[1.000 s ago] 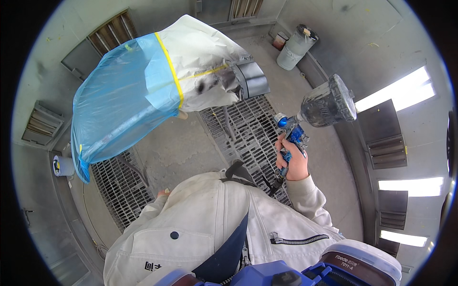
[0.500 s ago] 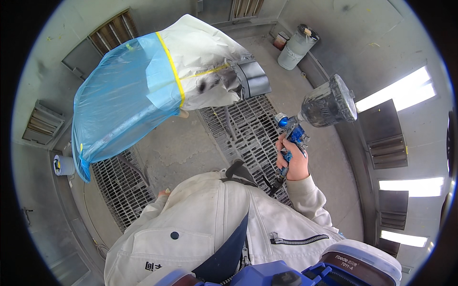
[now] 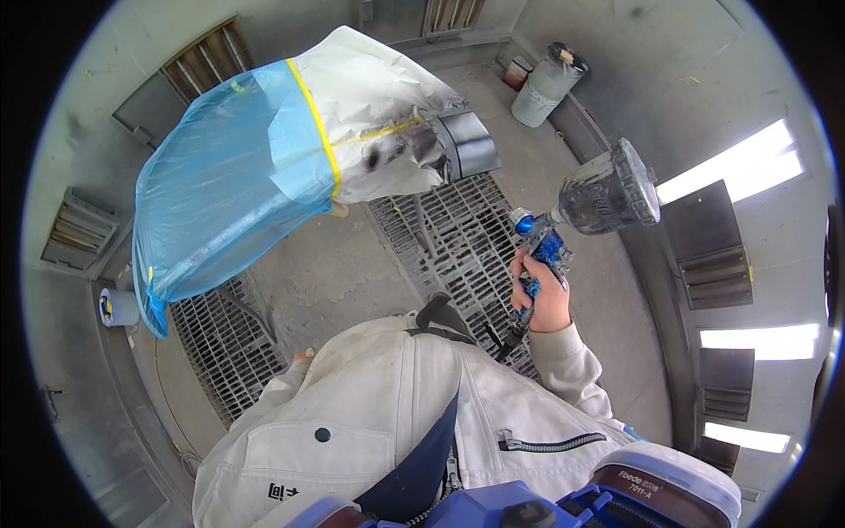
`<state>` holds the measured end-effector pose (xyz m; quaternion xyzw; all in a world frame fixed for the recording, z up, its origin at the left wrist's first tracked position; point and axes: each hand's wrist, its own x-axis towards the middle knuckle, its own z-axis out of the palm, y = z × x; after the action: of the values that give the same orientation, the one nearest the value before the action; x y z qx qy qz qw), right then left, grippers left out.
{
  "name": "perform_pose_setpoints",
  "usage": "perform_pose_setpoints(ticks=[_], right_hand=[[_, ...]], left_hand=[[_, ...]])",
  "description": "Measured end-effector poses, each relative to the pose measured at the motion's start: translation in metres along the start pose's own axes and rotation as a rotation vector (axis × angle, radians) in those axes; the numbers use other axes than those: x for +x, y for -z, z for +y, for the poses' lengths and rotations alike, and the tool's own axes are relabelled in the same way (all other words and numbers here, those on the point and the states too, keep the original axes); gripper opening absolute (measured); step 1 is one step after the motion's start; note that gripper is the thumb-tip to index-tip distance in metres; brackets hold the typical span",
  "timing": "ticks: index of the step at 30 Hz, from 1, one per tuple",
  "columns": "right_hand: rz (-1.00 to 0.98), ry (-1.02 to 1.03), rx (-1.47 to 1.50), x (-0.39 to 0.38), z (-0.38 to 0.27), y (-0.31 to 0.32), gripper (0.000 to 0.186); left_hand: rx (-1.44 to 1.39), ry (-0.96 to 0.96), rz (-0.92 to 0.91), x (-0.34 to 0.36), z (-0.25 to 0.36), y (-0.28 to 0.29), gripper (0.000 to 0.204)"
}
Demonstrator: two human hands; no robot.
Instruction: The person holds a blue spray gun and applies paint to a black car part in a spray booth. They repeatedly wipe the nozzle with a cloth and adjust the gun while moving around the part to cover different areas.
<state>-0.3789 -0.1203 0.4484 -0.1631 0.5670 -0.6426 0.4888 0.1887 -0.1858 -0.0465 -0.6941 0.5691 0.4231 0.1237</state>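
My right hand is wrapped round the handle of a blue spray gun. A large dark-smeared paint cup sits on the gun and leans to the right. Of my left hand only a bit shows beside my jacket, with its fingers mostly hidden. Ahead is a car covered in blue plastic film and white masking paper, joined by yellow tape. At its right end a grey painted panel is left uncovered. The gun is apart from this panel.
Metal floor grates lie below and to the left. A grey drum and a small can stand by the far right wall. At the left wall is a white bucket. A dark hose hangs below the gun.
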Motion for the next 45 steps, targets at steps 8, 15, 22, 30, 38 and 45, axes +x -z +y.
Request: perform_pose_setpoints(ticks=[8,15,22,30,38,45], right_hand=[[-0.001,0.009,0.009,-0.003,0.001,0.000,0.020],[-0.008,0.017,0.011,-0.003,0.003,0.001,0.020],[-0.036,0.018,0.018,-0.004,0.004,0.001,0.020],[0.012,-0.003,0.014,-0.005,0.003,0.000,0.020],[0.008,-0.008,0.002,-0.005,0.001,0.001,0.019],[0.000,0.001,-0.005,-0.004,0.000,0.002,0.019]], left_hand=[[-0.018,-0.021,-0.021,0.005,-0.003,0.003,0.064],[-0.113,-0.026,-0.007,-0.001,-0.001,-0.001,0.059],[-0.083,-0.047,0.009,-0.005,-0.002,0.000,0.057],[-0.072,-0.042,-0.001,-0.003,-0.004,0.002,0.058],[-0.082,-0.052,-0.008,-0.001,-0.006,0.006,0.060],[-0.122,-0.090,-0.024,0.003,-0.015,0.013,0.062]])
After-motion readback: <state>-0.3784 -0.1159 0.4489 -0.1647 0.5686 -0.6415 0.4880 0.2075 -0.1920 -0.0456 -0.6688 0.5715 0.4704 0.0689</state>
